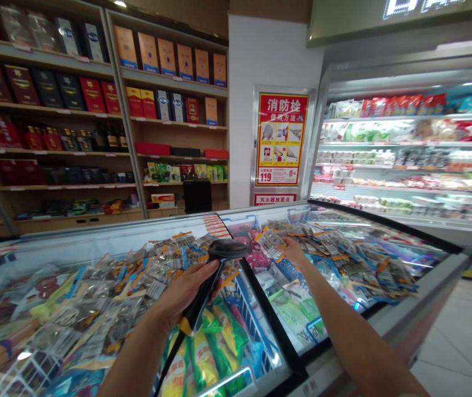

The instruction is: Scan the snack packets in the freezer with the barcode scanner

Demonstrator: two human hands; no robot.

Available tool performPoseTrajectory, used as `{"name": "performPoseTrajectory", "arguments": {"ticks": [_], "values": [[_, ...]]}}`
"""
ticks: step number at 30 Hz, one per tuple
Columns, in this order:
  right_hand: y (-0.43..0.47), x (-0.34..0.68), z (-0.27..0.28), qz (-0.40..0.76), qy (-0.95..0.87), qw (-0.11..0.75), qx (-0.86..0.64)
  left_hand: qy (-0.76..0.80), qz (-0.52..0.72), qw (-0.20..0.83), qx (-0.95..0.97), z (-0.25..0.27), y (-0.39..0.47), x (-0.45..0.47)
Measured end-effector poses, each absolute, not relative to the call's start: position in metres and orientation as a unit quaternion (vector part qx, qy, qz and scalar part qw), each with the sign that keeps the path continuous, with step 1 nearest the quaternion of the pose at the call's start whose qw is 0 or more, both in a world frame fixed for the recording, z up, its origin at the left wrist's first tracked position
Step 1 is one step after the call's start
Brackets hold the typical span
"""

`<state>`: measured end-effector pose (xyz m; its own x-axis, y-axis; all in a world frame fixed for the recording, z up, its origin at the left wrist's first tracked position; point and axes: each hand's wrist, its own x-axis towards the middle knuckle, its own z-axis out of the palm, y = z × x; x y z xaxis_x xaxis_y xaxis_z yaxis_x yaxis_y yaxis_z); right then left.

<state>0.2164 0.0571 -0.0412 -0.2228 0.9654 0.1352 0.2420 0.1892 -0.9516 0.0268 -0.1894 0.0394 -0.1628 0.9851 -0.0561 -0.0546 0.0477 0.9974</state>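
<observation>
My left hand [192,286] is closed around the handle of a black and yellow barcode scanner [228,249], whose cable runs down toward me. Over the right part of the freezer, my right hand [291,251] pinches a small clear packet [269,242] with an orange edge and a printed label. Just right of that hand, many similar packets [343,253] lie heaped on the glass lid. Another spread of packets [137,286] covers the lid on the left, beside the scanner.
The chest freezer [263,303] holds green and yellow bags [207,347] and wire baskets [256,325]. Shelves of boxed bottles [167,55] stand behind at left. A red fire-hydrant sign [278,138] hangs on the wall. At right is a lit refrigerated display [409,149].
</observation>
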Motion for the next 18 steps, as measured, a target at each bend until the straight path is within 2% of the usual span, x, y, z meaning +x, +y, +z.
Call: {"name": "performPoseTrajectory", "arguments": {"ticks": [9,18], "values": [[0.050,0.215,-0.037,0.421,-0.664,0.392,-0.477,0.556,0.572,0.466,0.383,0.044,-0.190,0.021],[0.038,0.184,-0.039,0.437,-0.668,0.391,-0.459,0.625,0.644,0.320,0.304,0.043,-0.187,-0.013]]}}
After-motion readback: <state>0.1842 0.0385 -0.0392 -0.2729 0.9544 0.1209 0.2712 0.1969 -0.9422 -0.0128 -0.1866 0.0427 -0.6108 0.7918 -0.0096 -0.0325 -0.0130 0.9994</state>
